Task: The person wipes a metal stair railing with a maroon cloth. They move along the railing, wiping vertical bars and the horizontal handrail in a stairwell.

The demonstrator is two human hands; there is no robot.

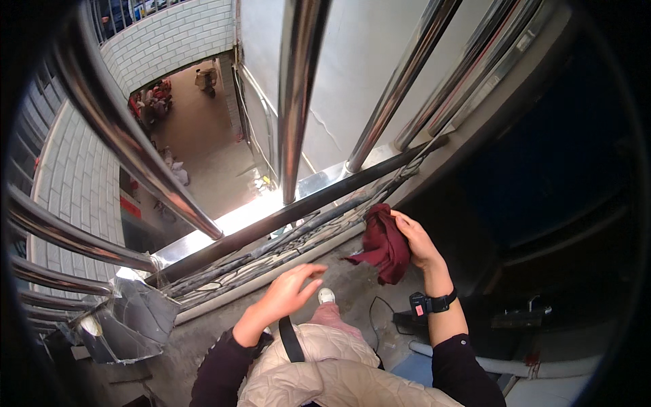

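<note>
A crumpled dark red cloth (385, 246) hangs from my right hand (418, 239), pinched between the thumb and fingers. Its lower left end looks frayed. To the left, my left hand (291, 290) is raised over the floor with nothing in it, thumb and fingers apart. Both hands are on the near side of a railing with polished metal bars (299, 102). The bars stand in a shiny metal bottom rail (249, 211). A dark pipe (285, 216) runs along this rail, and a bundle of cables (290, 254) lies just below.
At the left, a broken grey sheet (129, 320) leans by the bars. A thin black cable (374, 310) lies on the concrete floor (203, 351). Beyond the railing is a drop to a lower passage (203, 122), where a person (206, 80) is visible. A white pipe (488, 365) lies at right.
</note>
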